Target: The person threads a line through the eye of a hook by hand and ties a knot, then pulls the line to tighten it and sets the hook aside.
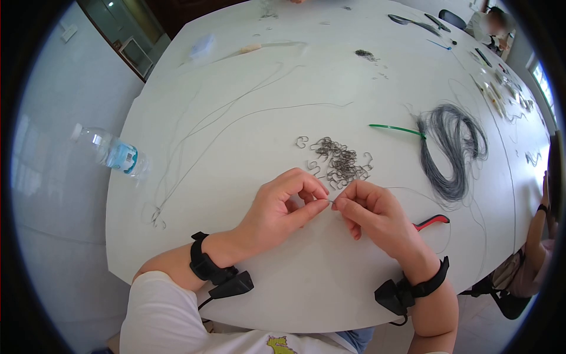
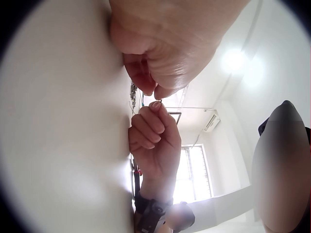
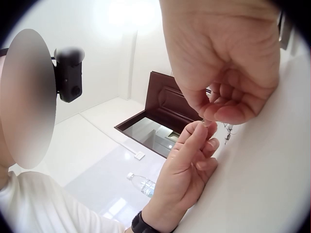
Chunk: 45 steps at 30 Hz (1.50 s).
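My left hand (image 1: 290,200) and right hand (image 1: 372,212) meet above the near part of the table. Thumb and forefinger of each pinch a tiny dark piece of wire (image 1: 331,202), mostly hidden by the fingertips. In the right wrist view the fingertips of the left hand (image 3: 187,167) sit right under those of the right. Just beyond both hands lies a pile of small bent metal wire hooks (image 1: 342,162). Red-and-black handles of a hand tool (image 1: 433,222) show beside my right hand, the rest hidden behind it.
A bundle of grey strands (image 1: 448,153) with a green cable tie (image 1: 395,128) lies at the right. Long thin wires (image 1: 236,121) stretch across the left side. A water bottle (image 1: 115,154) lies at the left edge. Farther back is a small dark heap (image 1: 365,54). Other people sit at the right.
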Each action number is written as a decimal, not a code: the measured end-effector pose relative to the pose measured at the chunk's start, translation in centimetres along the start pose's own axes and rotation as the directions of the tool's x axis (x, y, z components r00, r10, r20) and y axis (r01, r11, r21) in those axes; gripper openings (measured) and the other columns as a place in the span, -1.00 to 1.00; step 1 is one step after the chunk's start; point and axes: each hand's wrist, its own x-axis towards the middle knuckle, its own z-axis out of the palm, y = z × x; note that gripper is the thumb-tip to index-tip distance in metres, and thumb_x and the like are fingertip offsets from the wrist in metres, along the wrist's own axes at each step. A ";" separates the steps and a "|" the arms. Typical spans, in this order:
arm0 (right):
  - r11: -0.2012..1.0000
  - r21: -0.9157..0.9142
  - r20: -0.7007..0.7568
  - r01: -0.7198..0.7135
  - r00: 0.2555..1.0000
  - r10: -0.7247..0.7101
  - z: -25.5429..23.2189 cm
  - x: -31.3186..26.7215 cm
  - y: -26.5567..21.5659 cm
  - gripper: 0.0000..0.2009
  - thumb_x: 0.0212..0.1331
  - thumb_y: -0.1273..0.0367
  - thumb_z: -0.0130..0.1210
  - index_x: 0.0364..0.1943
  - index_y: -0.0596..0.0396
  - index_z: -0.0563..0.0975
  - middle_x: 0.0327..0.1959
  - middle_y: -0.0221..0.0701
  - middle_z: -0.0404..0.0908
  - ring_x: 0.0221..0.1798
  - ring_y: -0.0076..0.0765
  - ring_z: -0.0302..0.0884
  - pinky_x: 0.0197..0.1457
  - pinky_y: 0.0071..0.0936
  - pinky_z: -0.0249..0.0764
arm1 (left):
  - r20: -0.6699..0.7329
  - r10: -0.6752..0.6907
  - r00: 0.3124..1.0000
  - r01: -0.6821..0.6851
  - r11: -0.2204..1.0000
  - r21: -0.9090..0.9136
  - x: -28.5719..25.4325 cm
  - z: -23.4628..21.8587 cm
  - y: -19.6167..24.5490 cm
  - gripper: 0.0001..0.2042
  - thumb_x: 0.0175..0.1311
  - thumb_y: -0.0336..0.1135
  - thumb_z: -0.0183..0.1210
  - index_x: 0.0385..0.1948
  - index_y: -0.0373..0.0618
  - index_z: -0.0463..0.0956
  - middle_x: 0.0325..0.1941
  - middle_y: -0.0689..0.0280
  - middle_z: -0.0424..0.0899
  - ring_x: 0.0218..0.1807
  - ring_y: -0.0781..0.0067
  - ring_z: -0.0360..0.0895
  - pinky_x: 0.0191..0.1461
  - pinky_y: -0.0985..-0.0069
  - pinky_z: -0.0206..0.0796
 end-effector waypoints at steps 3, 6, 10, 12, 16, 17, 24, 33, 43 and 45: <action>1.000 -0.011 -0.004 0.018 1.000 -0.018 0.1 0.1 0.3 -0.85 0.34 0.35 0.06 -0.30 0.15 0.50 -0.57 -0.56 0.46 -0.50 -0.71 0.38 -0.42 -0.67 0.36 | -0.005 0.003 1.000 -0.003 1.000 0.018 0.0 0.1 -0.2 -0.95 0.31 -0.50 0.18 -0.27 -0.13 0.52 -0.15 0.39 0.55 -0.31 0.73 0.48 -0.39 0.73 0.34; 0.998 -0.023 -0.013 0.050 0.999 -0.051 0.2 0.2 0.5 -0.85 0.33 0.35 0.07 -0.32 0.15 0.50 -0.57 -0.57 0.45 -0.50 -0.71 0.39 -0.42 -0.67 0.37 | 0.001 0.000 1.000 0.000 0.998 0.065 0.0 0.1 -0.1 -0.95 0.31 -0.49 0.19 -0.27 -0.12 0.53 -0.21 0.43 0.56 -0.28 0.72 0.49 -0.36 0.72 0.33; 0.995 -0.055 -0.028 0.089 0.996 -0.090 0.3 0.1 0.7 -0.85 0.33 0.35 0.09 -0.30 0.16 0.51 -0.56 -0.58 0.46 -0.50 -0.71 0.40 -0.43 -0.67 0.36 | 0.008 -0.012 1.000 0.011 0.994 0.110 0.0 0.2 0.4 -0.97 0.32 -0.47 0.19 -0.29 -0.14 0.53 -0.24 0.45 0.59 -0.28 0.72 0.49 -0.37 0.72 0.31; 0.986 -0.128 -0.017 0.103 0.994 -0.106 0.1 -0.3 0.1 -0.85 0.32 0.36 0.10 -0.31 0.19 0.52 -0.56 -0.54 0.49 -0.51 -0.69 0.41 -0.44 -0.65 0.36 | 0.047 -0.024 0.999 0.015 0.984 0.179 -0.1 -0.5 1.8 -0.97 0.31 -0.45 0.20 -0.30 -0.15 0.53 -0.28 0.45 0.59 -0.29 0.71 0.49 -0.38 0.70 0.32; 0.832 -0.518 0.020 0.197 0.976 -0.218 -0.5 -2.0 -1.6 -0.85 0.25 0.39 0.14 -0.33 0.24 0.57 -0.56 -0.42 0.55 -0.52 -0.60 0.46 -0.42 -0.59 0.38 | 0.067 -0.171 0.983 0.113 0.849 0.517 -2.3 -4.8 4.3 -0.93 0.28 -0.40 0.21 -0.34 -0.17 0.53 -0.38 0.45 0.57 -0.35 0.69 0.46 -0.38 0.65 0.34; 0.830 -0.517 0.040 0.210 0.974 -0.222 -0.6 -2.4 -2.3 -0.85 0.25 0.39 0.14 -0.33 0.24 0.57 -0.56 -0.42 0.55 -0.52 -0.60 0.46 -0.42 -0.59 0.38 | -0.007 -0.190 0.982 0.170 0.858 0.486 -3.4 -6.5 5.1 -0.92 0.28 -0.40 0.21 -0.34 -0.18 0.52 -0.40 0.44 0.56 -0.36 0.69 0.45 -0.38 0.65 0.33; 0.662 -0.733 -0.032 0.156 0.964 -0.263 -1.5 -4.1 -4.5 -0.90 0.09 0.50 0.21 -0.41 0.31 0.57 -0.51 -0.26 0.57 -0.51 -0.35 0.50 -0.36 -0.48 0.44 | -0.418 -0.258 0.871 0.458 0.733 0.502 -12.8 -15.7 4.9 -0.91 0.25 -0.41 0.21 -0.38 -0.20 0.50 -0.47 0.44 0.53 -0.38 0.68 0.44 -0.35 0.63 0.32; 0.343 -0.935 -0.057 0.086 0.920 -0.388 -2.0 0.2 -9.6 -0.84 0.15 0.42 0.15 -0.45 0.29 0.56 -0.68 -0.22 0.44 -0.62 -0.32 0.38 -0.46 -0.36 0.29 | -0.660 -0.271 0.701 0.673 0.558 0.485 -16.6 -18.4 2.0 -0.87 0.26 -0.37 0.18 -0.39 -0.24 0.50 -0.51 0.38 0.56 -0.46 0.63 0.44 -0.35 0.59 0.30; 0.124 -0.921 0.155 0.368 0.642 -0.751 1.4 6.9 -8.5 -0.68 0.19 0.48 0.14 0.06 0.14 0.51 -0.01 -0.26 0.58 -0.12 -0.18 0.63 -0.07 -0.31 0.51 | -0.766 -0.164 0.622 0.751 0.400 0.525 -17.4 -18.1 2.2 -0.84 0.24 -0.25 0.19 -0.36 -0.14 0.60 -0.39 0.28 0.70 -0.38 0.33 0.61 -0.27 0.43 0.40; 0.160 -0.933 0.154 0.322 0.760 -0.631 1.8 5.6 -7.7 -0.74 0.18 0.49 0.15 -0.04 0.16 0.57 -0.09 -0.24 0.63 -0.20 -0.22 0.66 -0.15 -0.34 0.52 | -0.759 -0.142 0.635 0.729 0.433 0.530 -17.2 -18.1 2.1 -0.86 0.24 -0.29 0.19 -0.35 -0.16 0.59 -0.43 0.30 0.67 -0.42 0.38 0.56 -0.27 0.47 0.38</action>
